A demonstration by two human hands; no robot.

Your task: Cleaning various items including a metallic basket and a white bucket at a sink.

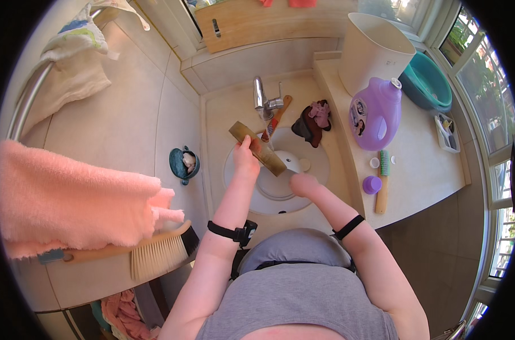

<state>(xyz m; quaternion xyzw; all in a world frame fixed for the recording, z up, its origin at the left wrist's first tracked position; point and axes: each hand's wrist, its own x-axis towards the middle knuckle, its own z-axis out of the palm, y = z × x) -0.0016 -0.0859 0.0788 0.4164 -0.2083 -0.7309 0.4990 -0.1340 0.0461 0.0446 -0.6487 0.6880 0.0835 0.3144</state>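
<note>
My left hand (246,159) grips the long side of a brownish rectangular slab (257,148), its thumb on the upper face, above the round white washbasin (321,170). At the slab's lower right end is my right hand (303,185), its fingers curled; a thin greyish edge shows beside it, too little to name. Water runs from the chrome faucet (259,93) behind the slab. A wooden-handled brush (278,117) leans at the basin's back rim, and a dark cloth with a pink scrunchie (319,114) lies to its right.
On the right ledge stand a purple detergent bottle (374,114), a purple cap (372,185), a green-bristled brush (383,182), a white bin (368,55) and a teal basin (427,83). At left are a green soap holder (185,163), a pink towel (74,195) and a bristle brush (159,255).
</note>
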